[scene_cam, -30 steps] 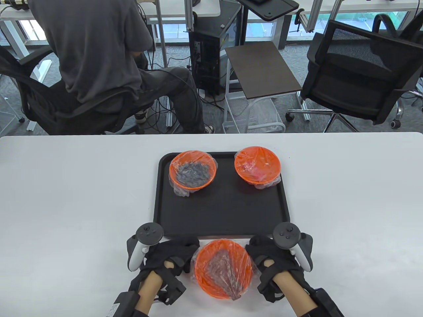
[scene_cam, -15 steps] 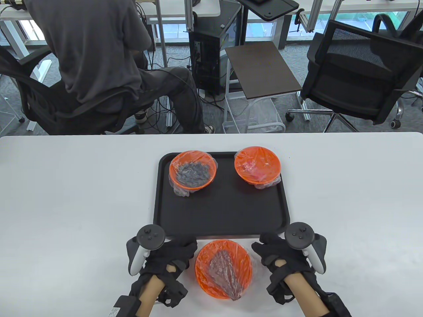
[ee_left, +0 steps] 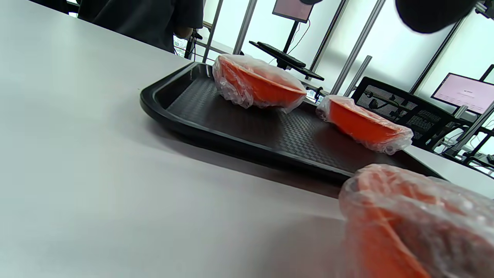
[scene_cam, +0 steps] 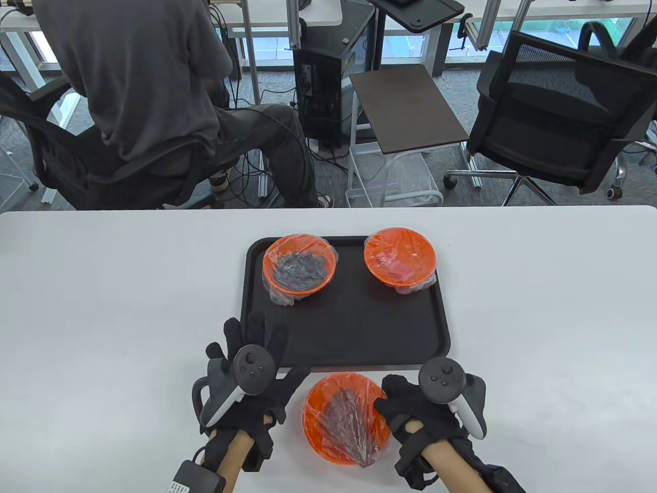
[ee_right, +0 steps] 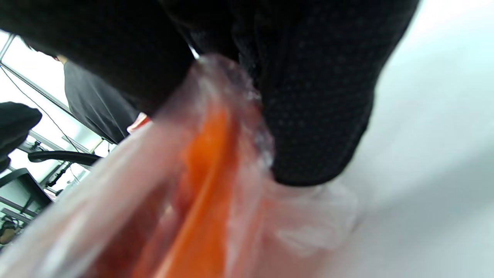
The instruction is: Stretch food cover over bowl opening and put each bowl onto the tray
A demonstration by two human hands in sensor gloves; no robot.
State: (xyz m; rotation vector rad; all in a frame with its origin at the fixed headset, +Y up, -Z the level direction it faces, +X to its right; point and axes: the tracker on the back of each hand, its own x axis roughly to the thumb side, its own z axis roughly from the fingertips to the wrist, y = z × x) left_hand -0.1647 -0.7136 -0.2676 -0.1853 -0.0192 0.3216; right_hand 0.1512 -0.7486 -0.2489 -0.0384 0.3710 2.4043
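Note:
The near orange bowl (scene_cam: 343, 418), its clear food cover stretched and wrinkled over the opening, stands on the white table just in front of the black tray (scene_cam: 344, 318). My right hand (scene_cam: 388, 401) grips its right rim; in the right wrist view the gloved fingers (ee_right: 316, 116) pinch the film-wrapped rim (ee_right: 208, 162). My left hand (scene_cam: 251, 341) is open, fingers spread over the tray's front left corner, off the bowl. Two more covered orange bowls (scene_cam: 299, 264) (scene_cam: 400, 255) sit at the back of the tray, also seen as the left one (ee_left: 258, 83) and the right one (ee_left: 362, 123).
The white table (scene_cam: 102, 308) spreads wide on both sides of the tray. Beyond its far edge a seated person (scene_cam: 154, 97) faces away, with a black office chair (scene_cam: 559, 118), a small side table (scene_cam: 408, 108) and a computer tower (scene_cam: 323, 92).
My left hand came off the bowl's left side, rose toward the tray and spread its fingers. My right hand moved back left and took hold of the bowl's right rim.

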